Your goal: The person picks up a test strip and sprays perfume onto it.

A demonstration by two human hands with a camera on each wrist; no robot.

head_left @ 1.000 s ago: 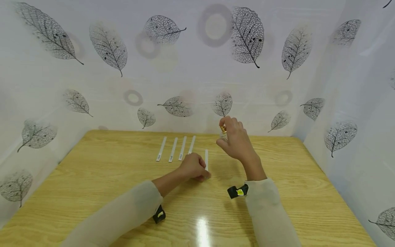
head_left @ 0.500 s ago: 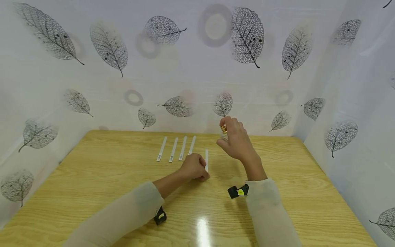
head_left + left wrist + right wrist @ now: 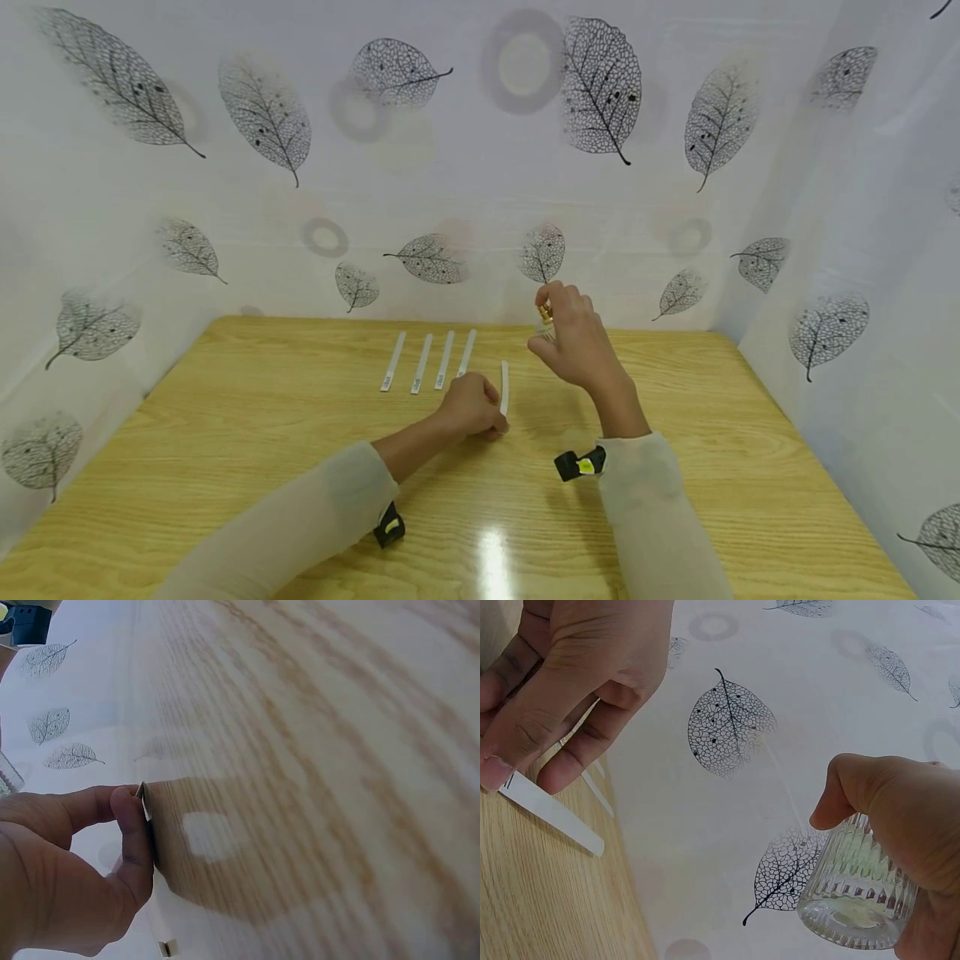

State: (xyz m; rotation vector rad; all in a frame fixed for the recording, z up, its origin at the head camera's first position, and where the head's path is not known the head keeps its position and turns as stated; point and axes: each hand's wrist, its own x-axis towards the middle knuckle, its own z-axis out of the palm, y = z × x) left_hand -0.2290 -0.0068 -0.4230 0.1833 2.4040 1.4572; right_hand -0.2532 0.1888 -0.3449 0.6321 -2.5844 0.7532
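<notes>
My left hand point(image 3: 469, 405) pinches the near end of a white paper test strip point(image 3: 505, 387) between thumb and fingers, low over the wooden table. Black print shows on the strip by the thumb in the right wrist view. To the right, my right hand point(image 3: 577, 340) grips a ribbed clear glass perfume bottle point(image 3: 859, 889) in the air. Its gold spray neck point(image 3: 544, 313) shows under the index finger, which is bent over the top. Pale liquid is visible through the glass, and the bottle stands beyond and right of the strip's far end.
Several more white strips point(image 3: 420, 364) with small printed labels lie in a row on the wooden table point(image 3: 300, 433), left of the held strip. A white curtain point(image 3: 450, 183) with leaf prints encloses the back and sides. Black wrist devices point(image 3: 577, 465) sit below both sleeves.
The held strip's far end has shifted slightly right, and the strip now looks a little bowed. The left fingertips have drawn back slightly; the right hand with the bottle has barely moved.
</notes>
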